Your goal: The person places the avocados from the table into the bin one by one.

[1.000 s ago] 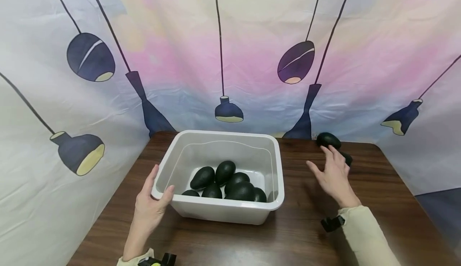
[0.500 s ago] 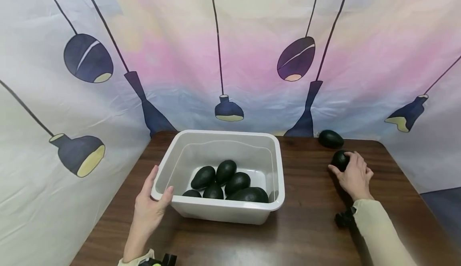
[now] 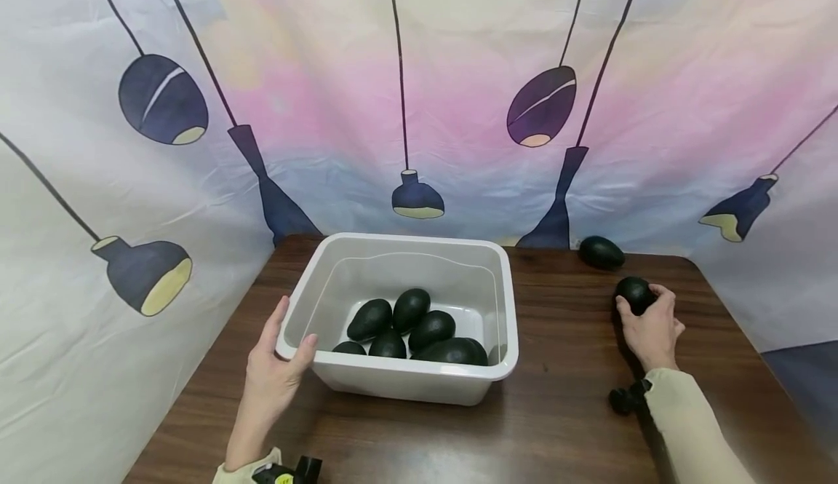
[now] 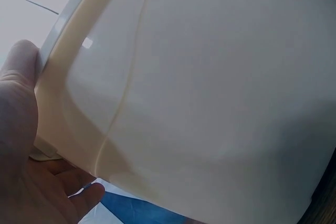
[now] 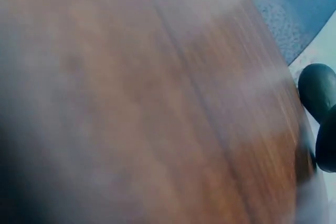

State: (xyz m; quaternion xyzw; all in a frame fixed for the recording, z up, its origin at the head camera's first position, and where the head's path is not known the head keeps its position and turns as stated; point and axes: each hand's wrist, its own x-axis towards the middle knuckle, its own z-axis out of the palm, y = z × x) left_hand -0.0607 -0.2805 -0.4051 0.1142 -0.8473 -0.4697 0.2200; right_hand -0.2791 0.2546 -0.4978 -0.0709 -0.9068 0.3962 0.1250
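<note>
On the right of the table, my right hand (image 3: 651, 331) grips a dark green avocado (image 3: 633, 293) between thumb and fingers. Whether that avocado is off the tabletop I cannot tell. Another avocado (image 3: 601, 252) lies just behind it at the back edge; the two overlap in the right wrist view, with the nearer avocado (image 5: 327, 142) at the right border. My left hand (image 3: 271, 378) holds the front left corner of a white plastic bin (image 3: 409, 384), its thumb (image 4: 18, 66) against the rim. Several avocados (image 3: 369, 319) lie inside, the front ones partly hidden by the near wall.
The bin stands on a dark wooden table (image 3: 550, 426). Close behind the table hangs a pastel cloth (image 3: 471, 47) printed with lamps. Each wrist carries a small black camera, such as the right wrist camera (image 3: 627, 399).
My right hand came down from above the two right-hand avocados, took hold of the nearer one and shifted it slightly right. My left hand and the bin have stayed in place.
</note>
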